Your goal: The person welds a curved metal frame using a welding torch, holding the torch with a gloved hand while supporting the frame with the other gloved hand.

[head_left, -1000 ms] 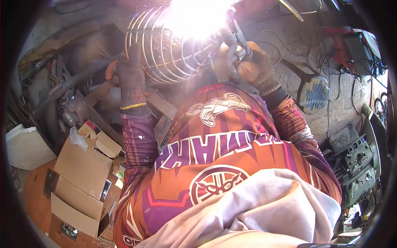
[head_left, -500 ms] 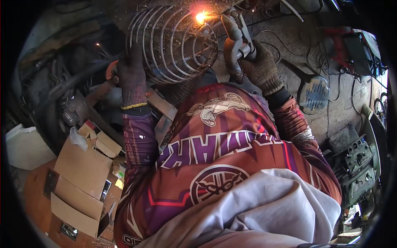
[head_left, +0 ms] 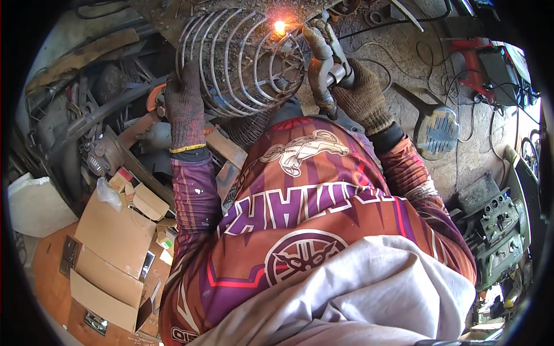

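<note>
- Wire cage (head_left: 242, 63) of curved steel rods sat at the top of the view, in front of the person's chest, with an orange glow (head_left: 280, 26) on its upper right.
- Left hand (head_left: 184, 106), gloved, gripped the cage's left side.
- Right hand (head_left: 360, 95), gloved, was closed around a welding electrode holder (head_left: 323, 60) whose tip reached the glow.
- Cardboard boxes (head_left: 112, 254) lay lower left; a round metal piece (head_left: 437, 131) lay to the right.

Dull, rusty steel wire cage (head_left: 242, 63), coarse knitted cloth gloves (head_left: 184, 109), matt brown cardboard boxes (head_left: 112, 242)
</note>
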Demonstrator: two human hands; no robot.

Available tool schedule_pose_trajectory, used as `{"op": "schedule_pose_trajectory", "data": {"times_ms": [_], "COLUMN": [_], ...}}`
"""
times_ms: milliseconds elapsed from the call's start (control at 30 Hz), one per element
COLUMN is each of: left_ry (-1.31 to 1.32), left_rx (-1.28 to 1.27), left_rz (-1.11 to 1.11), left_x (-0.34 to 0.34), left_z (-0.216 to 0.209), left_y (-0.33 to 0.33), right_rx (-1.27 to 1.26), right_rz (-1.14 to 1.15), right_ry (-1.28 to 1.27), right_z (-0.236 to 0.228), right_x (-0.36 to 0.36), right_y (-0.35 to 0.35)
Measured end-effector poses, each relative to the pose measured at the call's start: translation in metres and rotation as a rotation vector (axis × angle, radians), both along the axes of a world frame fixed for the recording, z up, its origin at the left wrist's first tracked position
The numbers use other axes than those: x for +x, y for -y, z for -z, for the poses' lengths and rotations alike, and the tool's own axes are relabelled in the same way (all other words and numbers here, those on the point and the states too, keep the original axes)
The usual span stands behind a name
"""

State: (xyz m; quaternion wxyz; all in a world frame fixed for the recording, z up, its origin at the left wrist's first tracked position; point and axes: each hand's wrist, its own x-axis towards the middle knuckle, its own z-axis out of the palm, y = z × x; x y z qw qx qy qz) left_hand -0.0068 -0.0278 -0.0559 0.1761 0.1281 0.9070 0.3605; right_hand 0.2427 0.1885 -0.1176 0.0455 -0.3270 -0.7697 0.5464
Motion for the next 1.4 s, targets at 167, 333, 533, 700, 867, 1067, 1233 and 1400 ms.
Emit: {"op": "schedule_pose_trajectory", "data": {"times_ms": [167, 333, 533, 700, 867, 1067, 1233, 1400], "left_ry": [-0.12, -0.282, -0.193, -0.213, -0.193, -0.073, -0.218, -0.097], "left_rx": [-0.06, -0.532, -0.115, -0.001, 0.022, 0.081, 0.338, 0.267], "left_rz": [0.016, 0.117, 0.037, 0.098, 0.114, -0.054, 0.044, -0.016], "left_x": [0.003, -0.017, 0.008, 0.007, 0.0, -0.002, -0.005, -0.01], "left_z": [0.009, 0.035, -0.002, 0.004, 0.007, 0.013, 0.024, 0.022], "left_y": [-0.004, 0.018, -0.009, -0.005, -0.004, -0.003, -0.002, 0.002], "right_rx": [0.179, 0.795, 0.043, -0.046, 0.015, 0.049, 0.011, 0.019], "right_rz": [-0.108, -0.462, -0.09, 0.088, 0.115, 0.121, 0.09, 0.082], "right_ry": [-0.002, -0.043, 0.015, -0.137, -0.145, -0.073, -0.105, -0.119], "right_z": [0.003, 0.007, -0.022, -0.014, 0.001, 0.0, 0.014, 0.018], "right_x": [0.003, 0.001, -0.012, -0.005, 0.0, 0.003, 0.009, 0.011], "right_y": [-0.006, -0.006, -0.005, -0.003, -0.006, -0.008, -0.009, -0.009]}}
